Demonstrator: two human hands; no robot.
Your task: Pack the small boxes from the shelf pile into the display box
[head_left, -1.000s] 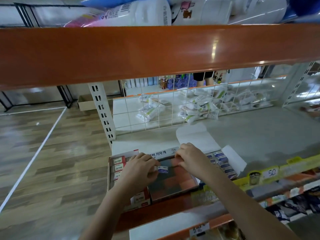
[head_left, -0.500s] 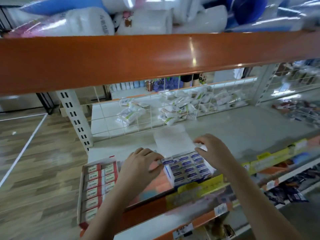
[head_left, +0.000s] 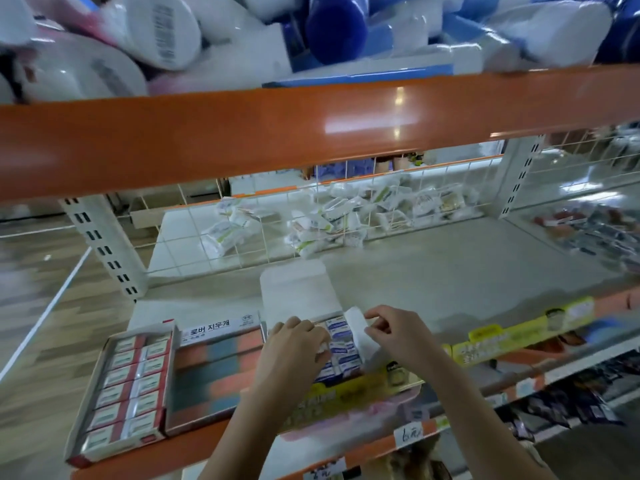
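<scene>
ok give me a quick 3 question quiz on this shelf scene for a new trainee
1. True or false: the white lid flap of the display box stands open behind the blue-and-white small boxes.
2. Which hand pinches the white side flap? A) left hand B) right hand C) neither
3. Fill in: the box of red-and-white packs lies to the ____ of the orange-and-teal box.

Key: 1 true; 2 B; 3 left
</scene>
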